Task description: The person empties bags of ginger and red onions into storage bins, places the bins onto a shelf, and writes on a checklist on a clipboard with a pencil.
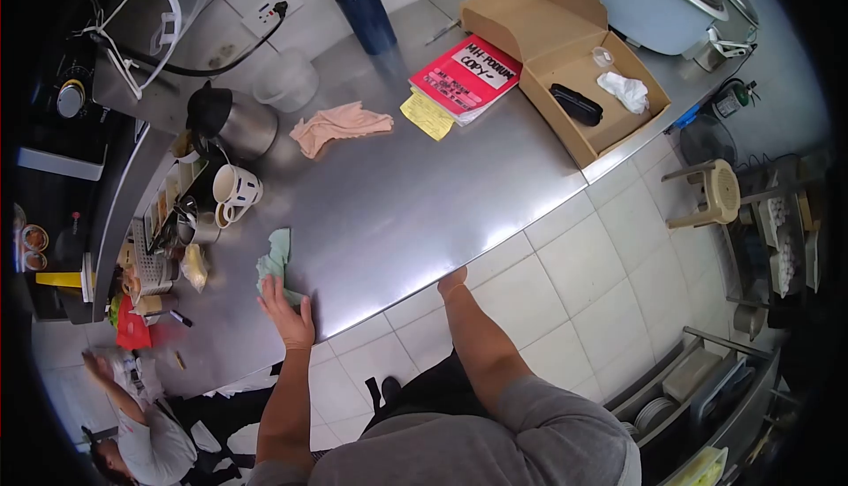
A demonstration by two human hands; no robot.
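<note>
My left hand (287, 314) lies on the steel counter near its front edge, fingers stretched out over a pale green cloth (276, 255). The crumpled cloth spreads out beyond the fingertips, and part of it shows beside the thumb. At the front edge of the counter, farther right, is my right hand (452, 280); its fingers are hidden, so its grip cannot be made out. A peach cloth (340, 128) rests rumpled farther back. Beyond the left hand stands a white patterned mug (237, 186), with a steel jug (238, 124) behind it.
A red booklet (464, 75) with a yellow note lies beside an open cardboard box (565, 62) holding a black case. A blue bottle (364, 9) stands near the wall. Another person (150, 442) is at lower left. A stool (711, 193) and racks stand at right.
</note>
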